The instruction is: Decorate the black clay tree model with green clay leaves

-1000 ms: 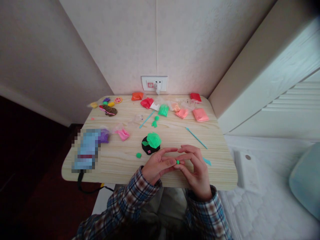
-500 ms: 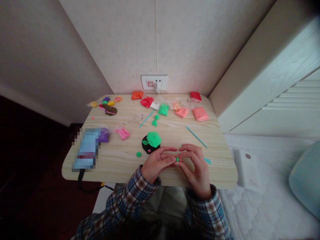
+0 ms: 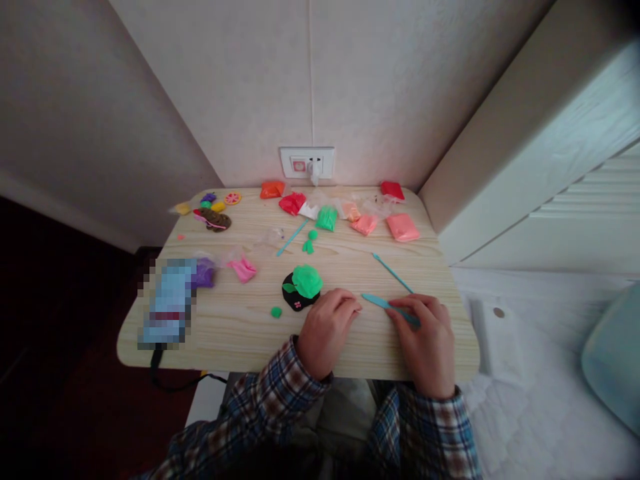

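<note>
My right hand (image 3: 429, 343) is closed around the handle of a light-blue plastic clay knife (image 3: 376, 301), whose blade points left toward my other hand. My left hand (image 3: 324, 337) rests low over the table with its fingers pressed together; whatever is inside them is hidden. Just beyond the left hand lies a black disc-like piece (image 3: 291, 299) with a crinkled green clay sheet (image 3: 307, 281), a green leaf shape and a tiny pink flower on it. A small green clay lump (image 3: 276, 312) sits left of that hand.
Bags of coloured clay line the back, including green (image 3: 327, 218) and salmon (image 3: 403, 227). Two thin blue tools (image 3: 393, 272) (image 3: 293, 237) lie beyond my hands. Purple (image 3: 203, 273) and pink (image 3: 243, 269) bags are left, beside a blurred phone-like device (image 3: 170, 303). A wall socket (image 3: 307, 163) is behind.
My hands have come apart. The right moved right and picked up the blue clay knife from the table. The small green clay ball seen between my fingers is out of sight.
</note>
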{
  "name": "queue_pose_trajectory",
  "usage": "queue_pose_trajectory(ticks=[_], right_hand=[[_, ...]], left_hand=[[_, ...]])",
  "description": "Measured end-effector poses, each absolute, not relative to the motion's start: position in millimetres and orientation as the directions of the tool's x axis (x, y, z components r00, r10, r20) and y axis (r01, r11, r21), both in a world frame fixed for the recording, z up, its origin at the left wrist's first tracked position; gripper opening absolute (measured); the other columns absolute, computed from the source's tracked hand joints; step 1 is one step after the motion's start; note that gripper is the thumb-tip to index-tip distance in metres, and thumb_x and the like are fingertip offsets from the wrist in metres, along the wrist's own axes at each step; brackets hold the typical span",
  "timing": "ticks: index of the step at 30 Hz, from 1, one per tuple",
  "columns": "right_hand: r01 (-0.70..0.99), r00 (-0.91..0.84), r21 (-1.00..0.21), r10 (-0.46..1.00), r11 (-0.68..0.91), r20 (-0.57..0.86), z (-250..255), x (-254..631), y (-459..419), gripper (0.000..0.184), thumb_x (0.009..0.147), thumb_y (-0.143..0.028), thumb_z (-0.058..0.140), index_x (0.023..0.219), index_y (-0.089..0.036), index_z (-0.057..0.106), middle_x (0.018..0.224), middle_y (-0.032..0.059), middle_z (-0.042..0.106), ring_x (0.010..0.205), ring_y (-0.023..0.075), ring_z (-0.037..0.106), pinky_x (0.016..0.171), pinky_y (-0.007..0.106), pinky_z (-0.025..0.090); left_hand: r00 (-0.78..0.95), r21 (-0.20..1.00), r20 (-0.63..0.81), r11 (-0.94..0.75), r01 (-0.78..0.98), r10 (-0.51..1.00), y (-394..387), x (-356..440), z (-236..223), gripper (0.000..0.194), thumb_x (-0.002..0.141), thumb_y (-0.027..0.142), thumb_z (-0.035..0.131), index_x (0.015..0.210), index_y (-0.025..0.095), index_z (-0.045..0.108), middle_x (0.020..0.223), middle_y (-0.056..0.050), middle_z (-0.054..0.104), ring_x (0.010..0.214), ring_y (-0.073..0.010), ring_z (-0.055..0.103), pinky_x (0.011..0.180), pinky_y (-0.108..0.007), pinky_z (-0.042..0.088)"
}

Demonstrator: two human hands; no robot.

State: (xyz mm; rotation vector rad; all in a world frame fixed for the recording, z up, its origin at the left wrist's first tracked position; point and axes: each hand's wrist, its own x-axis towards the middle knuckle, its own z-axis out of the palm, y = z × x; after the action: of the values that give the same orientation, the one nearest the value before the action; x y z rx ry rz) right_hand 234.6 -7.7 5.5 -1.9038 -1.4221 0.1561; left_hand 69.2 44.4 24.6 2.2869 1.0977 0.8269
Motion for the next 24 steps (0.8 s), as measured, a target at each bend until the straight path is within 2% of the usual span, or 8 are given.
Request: queue_pose_trajectory(ticks=[4,9,14,19,24], right_hand=[[0.774,0.399,-0.616,0.867,-0.144,0.299,5.1,232.8,-6.7,0.017,0.083,-0.033,0.055,0.081,-0.019,0.064,0.089,0.0077,0.059,0.090,0.0240,0.052,0.081,0.041,0.040],[0.737,0.415,-0.661,0.867,-0.143,0.275,4.1,232.8,-5.5,0.017,0.083,-0.034,0.055,0.081,-0.020,0.064,0.091,0.0071,0.060,0.092,0.0238,0.052,0.083,0.042,0.038],[0.694,0.375,-0.714,0.894,-0.094,0.247,6.1,228.6,-4.6,0.017,0.083,-0.036,0.056,0.081,-0.021,0.064,0.091,0.0055,0.061,0.092,0.0224,0.053,0.084,0.040,0.037],[0.709,0.378,-0.697,0.892,-0.107,0.247,10.1,218.2,-9.0,0.021,0.084,-0.039,0.054,0.081,-0.021,0.064,0.091,0.0053,0.061,0.091,0.0225,0.054,0.082,0.040,0.035],[0.715,0.435,-0.681,0.863,-0.159,0.256,11.9,201.2,-15.7,0.024,0.084,-0.042,0.053,0.080,-0.021,0.064,0.090,0.0050,0.062,0.090,0.0224,0.055,0.079,0.038,0.032]], left_hand=[[0.513,0.642,0.247,-0.536,0.548,0.822,48.4,70.9,19.5,0.008,0.081,0.011,0.059,0.086,0.016,0.064,0.086,-0.004,0.063,0.084,-0.0179,0.059,0.076,-0.032,0.051],[0.524,0.685,0.232,-0.521,0.510,0.819,50.8,69.0,20.3,0.024,0.079,0.006,0.060,0.101,0.015,0.060,0.089,-0.005,0.065,0.088,-0.0192,0.059,0.081,-0.035,0.051],[0.508,0.707,0.232,-0.502,0.498,0.830,48.9,67.1,19.4,0.030,0.080,0.008,0.059,0.109,0.016,0.057,0.093,-0.005,0.066,0.090,-0.0198,0.061,0.083,-0.036,0.052],[0.468,0.661,0.280,-0.522,0.539,0.838,43.3,60.5,19.4,0.028,0.082,0.011,0.058,0.110,0.016,0.056,0.101,-0.007,0.064,0.097,-0.0200,0.060,0.085,-0.035,0.053],[0.472,0.535,0.384,-0.608,0.587,0.794,34.6,50.1,21.8,0.022,0.087,0.015,0.052,0.108,0.015,0.057,0.103,-0.008,0.063,0.097,-0.0191,0.061,0.086,-0.032,0.053]])
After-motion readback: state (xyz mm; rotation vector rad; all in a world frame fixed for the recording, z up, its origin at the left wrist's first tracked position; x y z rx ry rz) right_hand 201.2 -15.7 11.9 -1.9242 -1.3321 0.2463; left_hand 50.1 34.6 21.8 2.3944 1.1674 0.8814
